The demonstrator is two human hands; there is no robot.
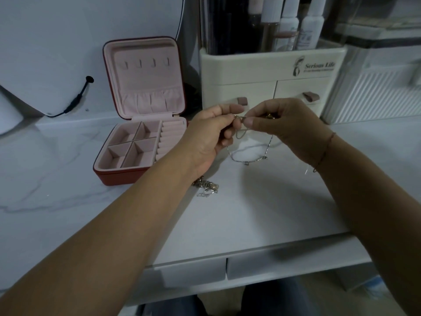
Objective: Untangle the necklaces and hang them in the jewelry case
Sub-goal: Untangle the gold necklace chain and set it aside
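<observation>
- A black cable (76, 100) runs down a white surface left of the case.
- The case (141, 110), red outside and pink inside, stands open on the worktop (262, 208) with its lid upright. The lid has four hooks above a gathered pocket. The tray has four square compartments, with ring rolls along its right side.
- A heap of chain (207, 187) lies on the worktop just right of the case's front corner, partly under the left wrist.
- The left hand (209, 133) is raised right of the case. Its fingers (234, 108) are curled, thumb and forefinger pinching the top of the necklace.
- The necklace (248, 158), a thin silver chain with small charms, hangs in a loop between both hands, right of the case. Whether its lowest part touches the worktop cannot be told.
- The right hand (289, 126) is farther right of the case and faces the left one. Its curled fingers (250, 121) pinch the same chain.
- A cream organizer (273, 71) stands right of the case, behind the hands. It reads "Serious Life" beside a line-drawn figure, and the smaller line beneath is too blurred to read. The labels on the bottles (291, 21) in its top are also unreadable.
- A thin bracelet (325, 151) circles the right wrist.
</observation>
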